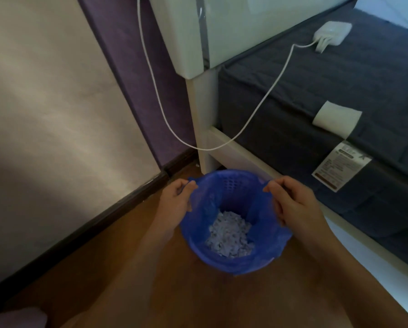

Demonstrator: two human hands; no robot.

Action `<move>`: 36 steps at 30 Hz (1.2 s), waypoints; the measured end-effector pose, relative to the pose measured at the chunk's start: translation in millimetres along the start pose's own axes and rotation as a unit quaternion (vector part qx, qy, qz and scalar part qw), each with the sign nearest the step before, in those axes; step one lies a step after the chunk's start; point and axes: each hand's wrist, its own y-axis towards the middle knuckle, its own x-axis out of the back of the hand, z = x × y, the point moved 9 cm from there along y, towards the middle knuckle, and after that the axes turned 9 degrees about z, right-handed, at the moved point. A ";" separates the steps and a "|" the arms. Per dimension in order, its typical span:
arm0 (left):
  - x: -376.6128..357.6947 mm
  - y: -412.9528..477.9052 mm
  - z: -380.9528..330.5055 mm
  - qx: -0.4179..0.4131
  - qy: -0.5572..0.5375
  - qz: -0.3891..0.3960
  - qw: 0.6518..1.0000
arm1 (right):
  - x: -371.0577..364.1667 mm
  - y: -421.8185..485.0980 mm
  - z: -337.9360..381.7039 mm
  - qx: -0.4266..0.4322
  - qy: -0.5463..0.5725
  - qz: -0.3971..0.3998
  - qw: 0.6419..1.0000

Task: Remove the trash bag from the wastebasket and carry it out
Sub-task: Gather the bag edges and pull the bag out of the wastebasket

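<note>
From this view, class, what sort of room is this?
Probably a bedroom: a dark-sheeted mattress on a white bed frame, a charger lying on it, a small wastebasket beside it.

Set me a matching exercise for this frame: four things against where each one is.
1 left hand
2 crumpled paper
3 charger
4 label

A on top of the mattress
B at the bottom of the trash bag
C gripping the trash bag's left rim
D on the mattress's side

Pairs: 1-C, 2-B, 3-A, 4-D
</note>
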 end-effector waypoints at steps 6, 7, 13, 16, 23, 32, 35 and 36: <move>3.6 -14.5 -43.5 -0.081 -0.005 -0.015 0.997 | 4.8 8.9 10.6 -0.004 0.051 -0.011 0.999; 3.8 -18.0 -52.0 -0.103 -0.003 -0.017 0.994 | 3.8 10.2 13.9 0.002 0.051 -0.009 0.999; -5.3 -36.0 -91.1 -0.187 -0.016 -0.008 0.982 | 11.1 10.3 18.1 0.026 0.073 -0.011 0.997; -3.7 -43.3 -105.0 -0.211 -0.032 -0.018 0.977 | 15.9 8.5 23.6 0.064 0.083 -0.011 0.994; -17.3 -63.6 -149.2 -0.295 0.049 -0.013 0.954 | 4.9 9.9 42.7 0.141 0.190 0.081 0.968; -61.9 -80.6 -164.2 -0.296 -0.031 0.126 0.946 | -62.6 -7.6 57.1 0.128 0.008 0.207 0.970; -58.3 -71.1 -149.0 -0.270 -0.064 0.137 0.951 | -56.4 -4.2 47.2 0.118 -0.018 0.144 0.982; -54.7 -67.2 -143.0 -0.263 -0.075 0.149 0.950 | -53.6 -2.9 46.1 0.115 0.005 0.137 0.984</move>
